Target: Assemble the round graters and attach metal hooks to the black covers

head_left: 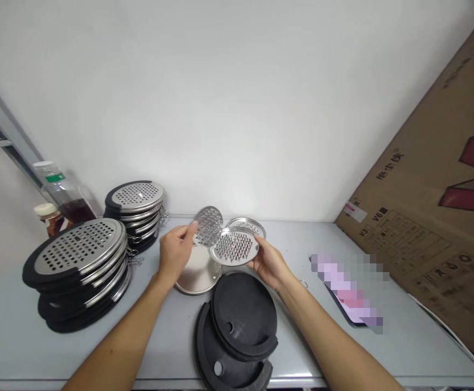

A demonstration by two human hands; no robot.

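Pinched at its left edge, a round perforated metal disc [208, 225] stands tilted in my left hand [176, 251]. My right hand [270, 262] grips the right rim of a round metal grater plate [235, 247] with raised teeth. The two discs nearly meet at their edges; I cannot tell if they touch. Behind the grater plate lies another round grater plate [250, 224], partly hidden. Beneath my hands a plain round metal plate [198, 274] rests on the table. Nearer me, two black round holders [245, 309] with cut-out rims and a hole overlap each other.
Two stacks of black-rimmed round graters [80, 250] with wire rings stand at left. Behind them are a bottle of dark liquid [72, 201] and a small jar [50, 217]. A phone [349, 293] lies right on the table [404, 347]; a large cardboard box [432, 206] leans beyond it.
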